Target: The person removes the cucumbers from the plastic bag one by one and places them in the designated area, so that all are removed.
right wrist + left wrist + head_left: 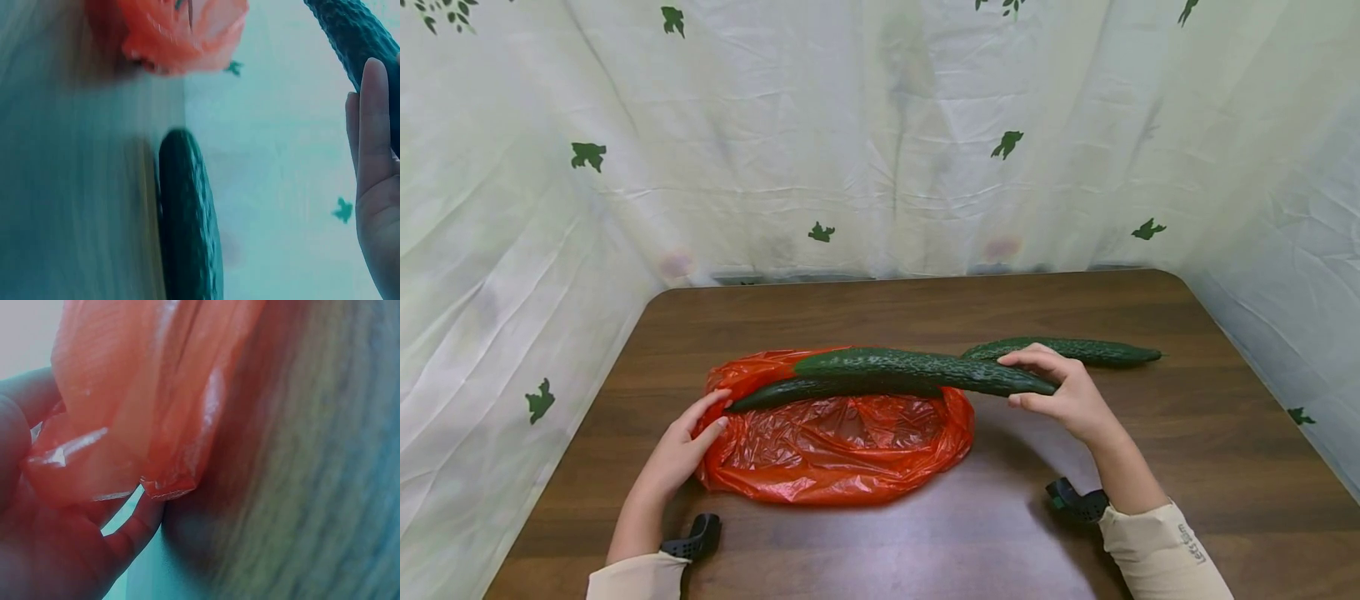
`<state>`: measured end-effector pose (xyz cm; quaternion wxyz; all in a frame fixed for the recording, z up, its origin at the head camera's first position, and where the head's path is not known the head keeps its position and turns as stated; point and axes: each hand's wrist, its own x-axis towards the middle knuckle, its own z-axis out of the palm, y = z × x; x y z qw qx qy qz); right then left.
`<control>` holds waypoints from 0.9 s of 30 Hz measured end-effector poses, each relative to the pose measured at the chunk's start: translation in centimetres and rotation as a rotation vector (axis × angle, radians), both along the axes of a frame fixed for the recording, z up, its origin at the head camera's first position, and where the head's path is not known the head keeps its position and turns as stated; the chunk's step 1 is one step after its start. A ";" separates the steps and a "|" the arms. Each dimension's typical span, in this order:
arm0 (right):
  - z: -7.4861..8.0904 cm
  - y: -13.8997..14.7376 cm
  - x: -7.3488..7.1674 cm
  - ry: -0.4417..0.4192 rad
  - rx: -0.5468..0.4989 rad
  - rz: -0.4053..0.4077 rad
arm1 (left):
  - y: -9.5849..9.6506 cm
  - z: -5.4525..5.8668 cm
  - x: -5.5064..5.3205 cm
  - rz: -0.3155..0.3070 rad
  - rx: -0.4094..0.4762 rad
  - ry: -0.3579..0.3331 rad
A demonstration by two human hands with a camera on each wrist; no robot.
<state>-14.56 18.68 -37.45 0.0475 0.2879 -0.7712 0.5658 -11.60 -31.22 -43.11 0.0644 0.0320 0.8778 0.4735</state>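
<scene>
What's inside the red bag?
One cucumber lies inside the red bag, along its far side. A second cucumber, in the right hand, overlaps it; whether its tip is inside is unclear. Anything beneath them is covered.

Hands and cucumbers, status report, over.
Left hand holds bag. Right hand grips cucumber, left end over bag. Second cucumber inside; third cucumber on table. Nothing visibly in the way.

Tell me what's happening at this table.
A person's right hand grips one end of a long, bumpy, dark-green cucumber, raised off the brown wood-grain table and extending across an open, crinkled red plastic bag. Their left hand holds the bag's left edge. A second cucumber lies in the bag; a third cucumber rests on the table.
</scene>
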 end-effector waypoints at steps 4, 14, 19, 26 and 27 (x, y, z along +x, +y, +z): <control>-1.1 2.3 -0.2 -0.014 0.009 -0.068 | 0.0 0.1 0.0 0.001 -0.004 -0.008; -1.4 7.3 0.7 -0.012 0.005 -0.140 | 0.0 0.1 0.1 0.000 0.001 -0.007; -1.5 9.4 1.3 -0.071 -0.038 -0.143 | 0.1 0.2 0.1 -0.002 -0.003 0.000; -2.2 12.1 1.5 -0.138 -0.023 -0.212 | 0.0 0.2 0.0 -0.003 -0.010 0.008; -2.4 12.5 1.5 -0.143 -0.019 -0.220 | 0.0 0.1 0.0 -0.003 -0.009 0.007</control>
